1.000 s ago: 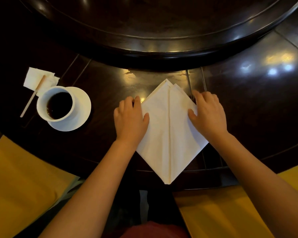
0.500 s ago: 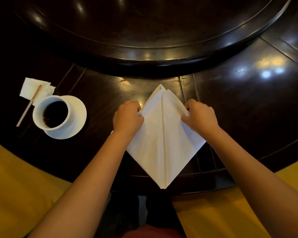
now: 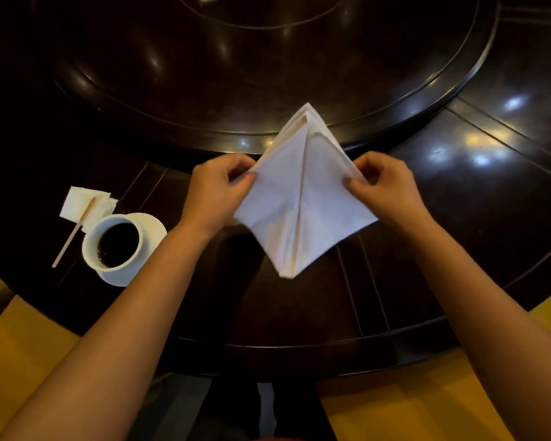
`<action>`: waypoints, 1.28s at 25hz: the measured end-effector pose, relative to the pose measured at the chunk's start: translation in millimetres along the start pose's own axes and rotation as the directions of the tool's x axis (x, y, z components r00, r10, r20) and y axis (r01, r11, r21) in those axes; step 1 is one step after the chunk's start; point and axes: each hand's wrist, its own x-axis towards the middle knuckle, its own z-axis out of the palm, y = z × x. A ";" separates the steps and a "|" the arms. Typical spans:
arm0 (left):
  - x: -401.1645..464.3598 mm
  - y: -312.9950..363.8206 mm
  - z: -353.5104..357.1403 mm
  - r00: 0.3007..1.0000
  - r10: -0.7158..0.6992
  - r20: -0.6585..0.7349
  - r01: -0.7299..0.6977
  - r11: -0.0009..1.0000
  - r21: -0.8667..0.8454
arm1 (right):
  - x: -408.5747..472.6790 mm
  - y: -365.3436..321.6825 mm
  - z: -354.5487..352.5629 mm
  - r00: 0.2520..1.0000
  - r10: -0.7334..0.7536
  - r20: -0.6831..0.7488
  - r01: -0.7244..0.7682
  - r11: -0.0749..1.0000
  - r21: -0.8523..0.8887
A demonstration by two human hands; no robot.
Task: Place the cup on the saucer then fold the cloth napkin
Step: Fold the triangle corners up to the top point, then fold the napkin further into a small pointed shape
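Note:
A white cloth napkin, folded into a diamond with a centre seam, hangs lifted above the dark table. My left hand pinches its left corner. My right hand pinches its right corner. The lower point of the napkin dangles free toward me. At the left, a white cup of dark liquid stands on a white saucer.
A paper napkin with a wooden stir stick across it lies behind the cup. A raised round turntable fills the table's middle. Yellow seat cushions flank the dark table's near edge.
The napkin lay flat under my flat palms a second ago. Both hands then pinched its side corners and have lifted it off the table.

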 end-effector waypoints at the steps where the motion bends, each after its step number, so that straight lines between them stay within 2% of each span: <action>1: 2.8 10.1 -6.2 0.994 0.096 -0.050 -0.096 0.995 -0.002 | 1.0 -7.4 -9.6 0.995 -0.073 -0.075 0.076 0.997 0.033; 4: -2.0 29.6 -24.5 0.916 0.377 -0.140 -0.357 0.922 0.147 | -12.6 -25.9 -35.7 0.922 -0.320 -0.219 0.322 0.946 -0.025; 6: -18.3 25.6 -32.5 0.882 0.463 -0.086 -0.441 0.877 0.191 | -34.3 -25.5 -43.6 0.874 -0.462 -0.148 0.450 0.886 -0.109; 7: -31.4 15.1 -33.2 0.878 0.479 -0.002 -0.469 0.860 0.203 | -48.2 -17.4 -43.0 0.862 -0.506 -0.038 0.494 0.854 -0.165; 8: -47.3 0.4 -32.5 0.871 0.476 0.121 -0.491 0.844 0.214 | -63.0 -5.5 -39.8 0.860 -0.493 0.129 0.510 0.826 -0.242; 9: -65.1 -15.6 -30.4 0.858 0.438 0.269 -0.499 0.835 0.232 | -77.2 8.1 -33.9 0.860 -0.397 0.321 0.495 0.802 -0.335; 10: -82.8 -30.9 -26.8 0.836 0.362 0.413 -0.490 0.831 0.262 | -91.9 22.1 -25.3 0.841 -0.243 0.484 0.466 0.779 -0.419; 11: -100.3 -43.8 -20.3 0.817 0.278 0.504 -0.468 0.832 0.299 | -106.1 35.9 -14.1 0.818 -0.093 0.568 0.416 0.777 -0.472; 12: -114.3 -52.0 -11.2 0.826 0.222 0.518 -0.435 0.836 0.335 | -117.4 47.4 -0.7 0.825 -0.014 0.565 0.355 0.791 -0.498; 13: -122.7 -54.4 -0.1 0.860 0.179 0.478 -0.381 0.848 0.368 | -124.0 53.1 14.6 0.858 -0.002 0.513 0.307 0.803 -0.510; 16: -119.9 -45.4 48.1 0.945 0.066 0.319 -0.213 0.867 0.450 | -121.7 45.1 73.9 0.945 -0.059 0.321 0.225 0.830 -0.510; 18: -103.2 -42.2 82.0 0.964 0.000 0.265 -0.152 0.817 0.556 | -106.7 38.0 110.4 0.965 -0.067 0.254 0.187 0.854 -0.486; 21: -90.5 -61.8 112.8 0.955 -0.095 0.280 -0.135 0.701 0.700 | -91.0 42.2 140.3 0.964 -0.021 0.265 0.153 0.857 -0.492; 26: -89.9 -81.0 114.6 0.958 -0.103 0.267 -0.126 0.686 0.717 | -86.8 65.4 138.4 0.968 -0.050 0.244 0.185 0.801 -0.569; 29: -89.5 -85.8 108.5 0.972 -0.121 0.199 -0.062 0.689 0.722 | -75.8 84.8 116.0 0.993 0.050 0.111 0.034 0.762 -0.646; 32: -90.8 -88.6 100.8 0.973 -0.167 0.160 -0.001 0.689 0.725 | -72.7 106.3 83.8 0.975 0.220 -0.031 -0.178 0.690 -0.702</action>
